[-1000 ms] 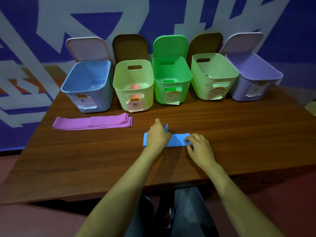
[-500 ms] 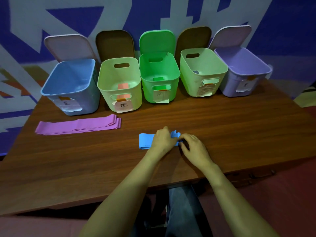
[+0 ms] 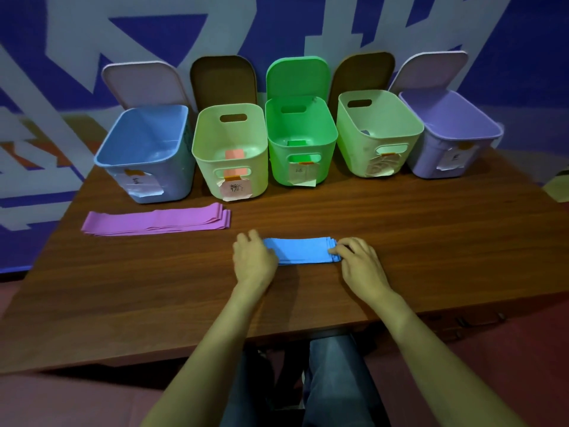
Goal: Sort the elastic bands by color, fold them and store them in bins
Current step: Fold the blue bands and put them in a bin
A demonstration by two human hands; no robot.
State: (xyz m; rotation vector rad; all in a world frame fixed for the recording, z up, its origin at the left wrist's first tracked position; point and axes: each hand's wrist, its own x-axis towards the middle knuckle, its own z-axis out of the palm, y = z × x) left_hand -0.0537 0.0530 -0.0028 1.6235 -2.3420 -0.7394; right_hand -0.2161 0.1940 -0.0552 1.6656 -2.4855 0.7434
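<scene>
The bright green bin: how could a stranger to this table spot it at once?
Five open bins line the far edge of the wooden table. The bright green bin is the middle one, between the left pale green bin and the right pale green bin. Only it has a matching green lid; its neighbours' lids are brown.

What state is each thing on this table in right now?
Blue folded elastic band: flat on brown wooden table.
Purple-pink elastic band stack: long, layered, untouched.
Five plastic bins: lids open.
Left hand: covers band's left end.
Right hand: curled fingers hold right end.
</scene>
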